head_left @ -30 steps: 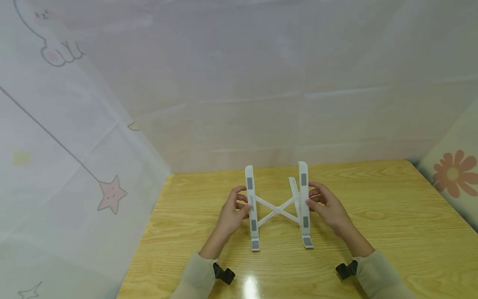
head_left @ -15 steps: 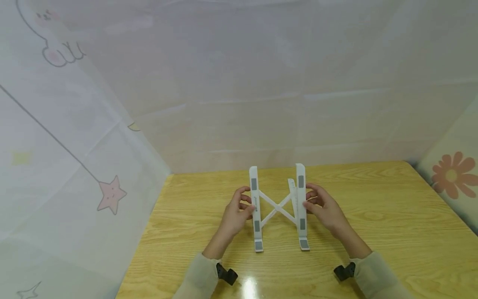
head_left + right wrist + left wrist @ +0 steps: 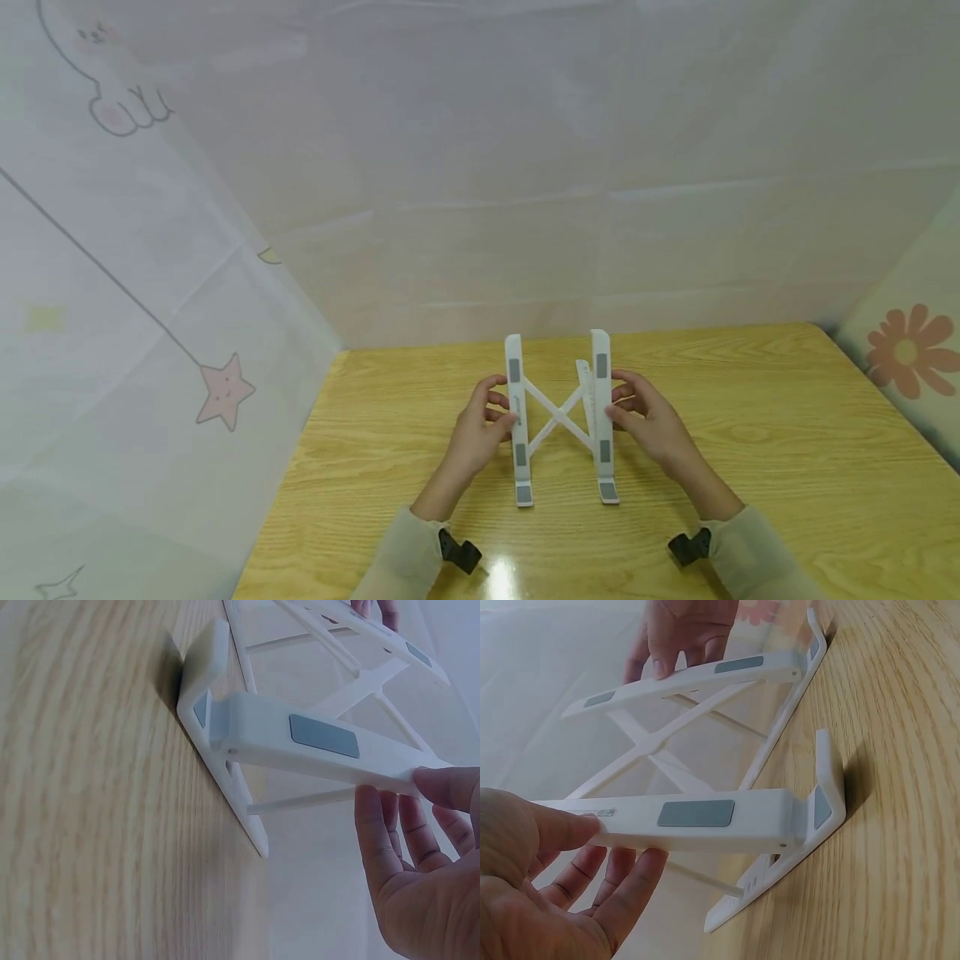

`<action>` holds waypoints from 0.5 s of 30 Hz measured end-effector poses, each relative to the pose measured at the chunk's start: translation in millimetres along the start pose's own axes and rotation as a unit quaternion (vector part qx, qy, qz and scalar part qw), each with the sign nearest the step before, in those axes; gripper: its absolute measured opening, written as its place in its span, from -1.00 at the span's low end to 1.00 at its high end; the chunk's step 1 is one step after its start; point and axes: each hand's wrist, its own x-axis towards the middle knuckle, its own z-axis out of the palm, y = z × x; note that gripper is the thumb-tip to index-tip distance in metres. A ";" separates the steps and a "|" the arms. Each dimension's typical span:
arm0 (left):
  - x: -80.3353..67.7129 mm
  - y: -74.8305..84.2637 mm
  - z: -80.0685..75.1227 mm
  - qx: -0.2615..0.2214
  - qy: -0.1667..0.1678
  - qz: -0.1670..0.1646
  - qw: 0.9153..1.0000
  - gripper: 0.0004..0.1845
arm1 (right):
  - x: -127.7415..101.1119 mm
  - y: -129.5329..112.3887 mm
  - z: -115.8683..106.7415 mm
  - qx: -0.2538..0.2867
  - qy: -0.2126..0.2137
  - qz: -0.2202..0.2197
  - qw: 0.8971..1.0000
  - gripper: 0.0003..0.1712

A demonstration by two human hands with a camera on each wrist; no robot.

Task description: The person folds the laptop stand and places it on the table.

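Note:
A white folding laptop stand (image 3: 518, 433) with grey pads and an X-shaped cross brace stands raised on the table. My left hand (image 3: 478, 429) grips its left arm, thumb on top and fingers beneath, as the left wrist view shows. On the other side my right hand (image 3: 651, 421) holds the right arm the same way, thumb (image 3: 442, 786) on the upper face and fingertips (image 3: 369, 796) against the underside. Thin support rods run from the arms down to the base rails (image 3: 739, 904), which lie on the wood. Small upturned lips (image 3: 206, 664) end the arms at the near side.
The wood-grain table (image 3: 750, 400) reaches back to a pale cloth backdrop (image 3: 480, 183) with printed figures. A black wrist camera (image 3: 459, 552) sits at the left sleeve, another black camera (image 3: 688, 547) at the right. Light glares off the table's near part.
Both hands have moved inward, and the stand's two arms have come closer together. The cross brace has narrowed into a steeper X. Both hands keep their grip.

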 end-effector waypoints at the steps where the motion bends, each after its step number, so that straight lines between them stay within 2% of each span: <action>1: 0.4 -0.7 0.5 0.002 0.000 0.000 1.000 -0.43 | 0.0 0.0 0.1 -0.002 0.000 0.000 1.000 -0.37; 5: -1.3 3.2 1.8 -0.006 -0.003 -0.006 1.000 -0.42 | 0.1 0.1 0.6 -0.009 0.003 0.001 1.000 -0.37; 11: -11.5 29.8 -0.5 -0.014 -0.017 -0.001 1.000 -0.45 | -0.1 -0.2 2.0 -0.008 0.005 0.000 1.000 -0.37; 15: -13.2 35.7 -1.3 -0.015 -0.021 0.002 1.000 -0.46 | -0.5 -1.5 3.0 -0.001 0.003 0.002 1.000 -0.37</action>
